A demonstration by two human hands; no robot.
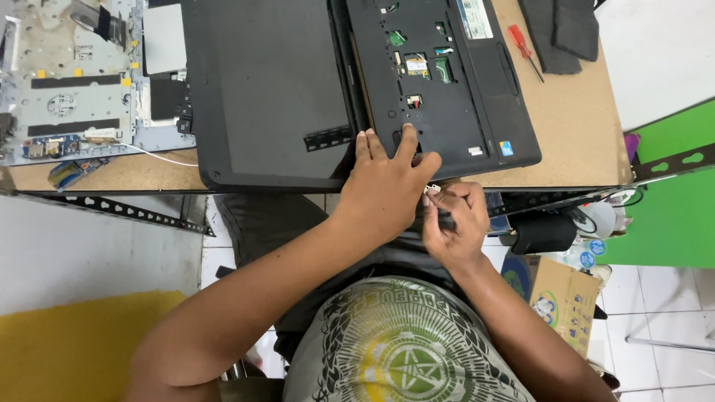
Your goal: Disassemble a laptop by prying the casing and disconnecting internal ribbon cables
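A black laptop (268,82) lies opened flat on the wooden table (573,126), its lid to the left and its stripped base (447,89) to the right with circuit parts showing through cut-outs. My left hand (387,182) rests flat on the near edge of the base at the hinge, fingers spread on the plastic. My right hand (450,223) is just below the table edge, fingers closed around a dark tool handle with a small pale piece at its tip.
A red-handled screwdriver (525,48) lies on the table right of the laptop. Dark foam pieces (558,30) sit at the far right corner. A metal chassis with boards (74,82) fills the table's left. A cardboard box (555,290) stands on the floor.
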